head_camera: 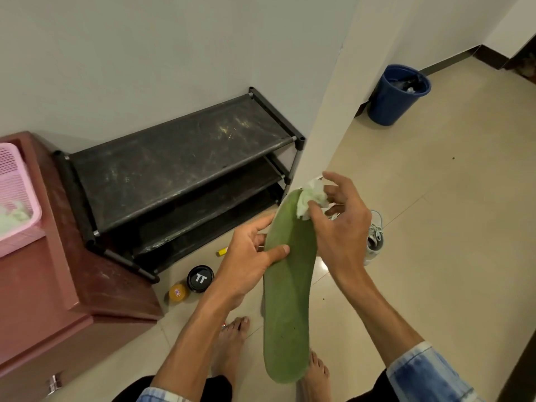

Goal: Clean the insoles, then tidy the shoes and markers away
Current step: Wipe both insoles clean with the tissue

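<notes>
While the left hand [249, 256] clamps the green insole [290, 300] at its left edge, thumb across the top face and fingers curled behind, the right hand [339, 227] pinches a crumpled white tissue [311, 197] between thumb and fingers, the other fingers spread; the tissue sits on the toe end, just beyond the left-hand grip. Insole is held in the air, toe away from the person; heel end hangs below the grip, over two bare feet [235, 335]; its right edge is free below the right hand. Left of the grip: black shoe rack [179, 163], front corner near the left knuckles but apart. Below the left wrist, on the floor: black round tin [200, 278] beside a yellow tin [177, 292], touching or not I cannot tell; yellow marker [222, 251] lies at the rack's foot. Beyond the tissue: white wall corner [324, 111]. Right of the right hand: white laced shoe [375, 239], partly hidden by it; open tiled floor [449, 227] further right; blue bin [397, 94] well apart, against the wall.
</notes>
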